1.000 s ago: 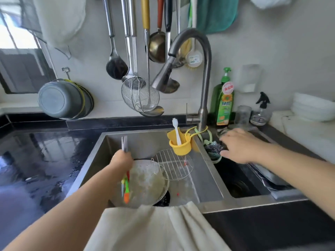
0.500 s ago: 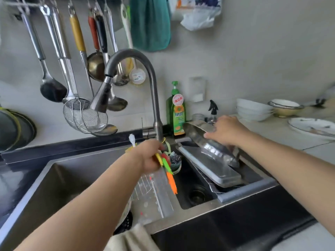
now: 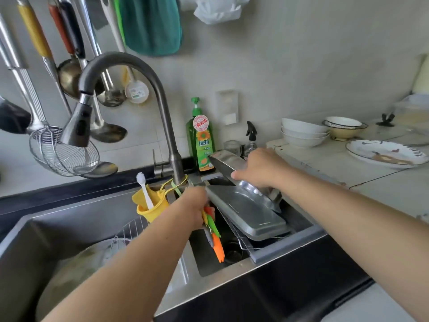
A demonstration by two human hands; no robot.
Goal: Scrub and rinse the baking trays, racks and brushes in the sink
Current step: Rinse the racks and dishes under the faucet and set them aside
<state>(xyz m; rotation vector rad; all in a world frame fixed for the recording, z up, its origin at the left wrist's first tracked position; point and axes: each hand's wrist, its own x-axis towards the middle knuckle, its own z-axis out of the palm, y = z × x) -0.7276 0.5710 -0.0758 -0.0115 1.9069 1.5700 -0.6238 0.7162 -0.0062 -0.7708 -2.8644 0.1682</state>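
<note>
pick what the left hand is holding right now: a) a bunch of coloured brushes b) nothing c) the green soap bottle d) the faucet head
a: the left hand grips a bunch of coloured brushes, their green and orange handles hanging over the right basin.

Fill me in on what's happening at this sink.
A person is washing up at a double sink. The left hand grips a bunch of coloured brushes over the divider between the basins. The right hand holds a tilted metal tray above another tray that lies on a rack across the right basin. A round wire rack and a soiled pan sit in the left basin. No water is running from the faucet.
</note>
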